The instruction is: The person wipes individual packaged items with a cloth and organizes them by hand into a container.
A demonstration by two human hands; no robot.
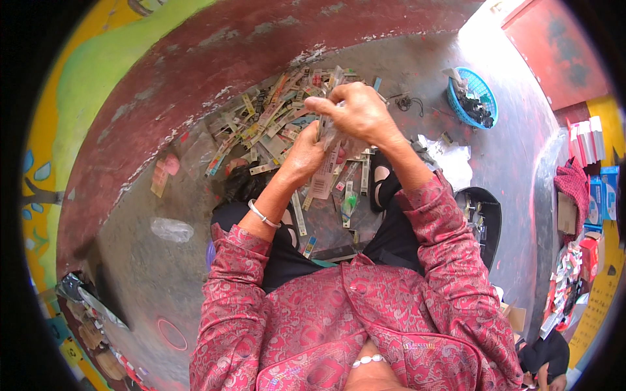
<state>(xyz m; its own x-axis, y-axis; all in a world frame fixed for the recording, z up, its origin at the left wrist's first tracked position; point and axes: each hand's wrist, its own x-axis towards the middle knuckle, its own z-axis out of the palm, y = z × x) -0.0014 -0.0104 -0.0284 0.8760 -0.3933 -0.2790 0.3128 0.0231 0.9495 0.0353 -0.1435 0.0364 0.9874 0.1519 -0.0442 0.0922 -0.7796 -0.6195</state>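
In front of my knees, both hands are raised over the floor. My left hand [305, 154] is closed round a long, clear plastic packet [323, 181] with a pale printed strip, which hangs below the fingers. My right hand [362, 115] is bent over the packet's upper part, its fingers curled on crinkled clear plastic and partly hidden. One finger of it points left. Behind the hands spreads a heap of long narrow packets [270, 120] with coloured and printed cards. A small packet with something green [349, 203] lies between my feet.
A blue plastic basket [473, 98] with dark items stands at the far right. Near it lie white plastic bags [450, 159] and a black container [481, 218]. A crumpled clear bag [171, 229] is on the left floor. The red wall [156, 91] curves behind the heap.
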